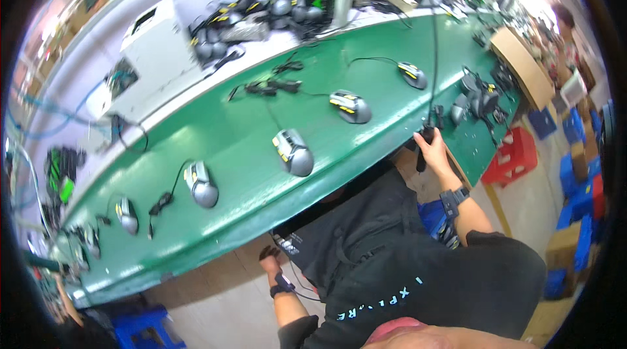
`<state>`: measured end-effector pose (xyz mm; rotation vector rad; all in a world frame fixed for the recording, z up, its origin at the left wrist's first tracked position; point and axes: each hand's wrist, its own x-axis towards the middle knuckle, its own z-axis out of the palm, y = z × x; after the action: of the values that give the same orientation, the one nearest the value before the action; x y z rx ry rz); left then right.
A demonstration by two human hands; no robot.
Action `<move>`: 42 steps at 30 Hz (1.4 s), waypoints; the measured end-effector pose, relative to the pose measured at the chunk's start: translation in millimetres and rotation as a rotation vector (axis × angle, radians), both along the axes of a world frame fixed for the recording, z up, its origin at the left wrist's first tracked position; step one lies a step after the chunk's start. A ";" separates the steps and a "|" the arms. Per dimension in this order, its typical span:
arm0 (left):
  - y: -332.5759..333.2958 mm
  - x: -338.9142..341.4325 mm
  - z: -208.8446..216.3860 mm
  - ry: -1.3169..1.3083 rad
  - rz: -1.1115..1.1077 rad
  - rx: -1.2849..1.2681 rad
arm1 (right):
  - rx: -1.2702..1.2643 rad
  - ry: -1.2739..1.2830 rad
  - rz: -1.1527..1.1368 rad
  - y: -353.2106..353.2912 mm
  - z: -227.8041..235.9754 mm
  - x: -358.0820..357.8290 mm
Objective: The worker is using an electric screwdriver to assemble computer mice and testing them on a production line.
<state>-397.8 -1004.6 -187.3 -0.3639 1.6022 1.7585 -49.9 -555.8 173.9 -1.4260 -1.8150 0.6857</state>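
My right hand (431, 148) is closed around a black electric screwdriver (421, 162), held upright at the bench's near edge; its dark cord (435, 55) runs straight up. My left hand (268, 260) hangs low in front of the bench, its fingers loosely apart with nothing visible in them. Between and beyond the hands, grey computer mice with yellow parts lie in a row on the green work surface (241, 133). The nearest ones are a mouse (299, 158) left of the screwdriver, another mouse (353, 109), and a farther mouse (413, 76).
A pile of mice and cables (480, 97) lies right of my right hand. Another heap of mice (281, 6) sits on the back ledge beside a white box (160, 45). A red stool (513, 156) stands at right, a blue stool (147, 328) lower left. Another person's arm (67, 298) reaches in at far left.
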 end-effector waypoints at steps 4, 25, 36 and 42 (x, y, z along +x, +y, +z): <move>-13.4 0.1 15.6 -0.094 -0.058 0.028 | 0.024 -0.112 -0.058 -21.5 3.2 3.3; 35.7 13.4 373.1 0.637 -1.439 -0.808 | 0.196 -0.439 0.047 245.6 184.5 9.9; 409.5 132.4 487.9 1.427 -0.901 -0.514 | -0.569 -0.852 0.200 307.3 120.2 -27.1; 460.4 129.4 452.2 1.496 -0.933 -0.851 | -0.550 -0.694 0.219 261.5 125.9 -51.7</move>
<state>-268.4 -544.2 264.8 1.4531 2.7098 0.3214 -101.6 -294.3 299.7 -2.0202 -2.4646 0.9267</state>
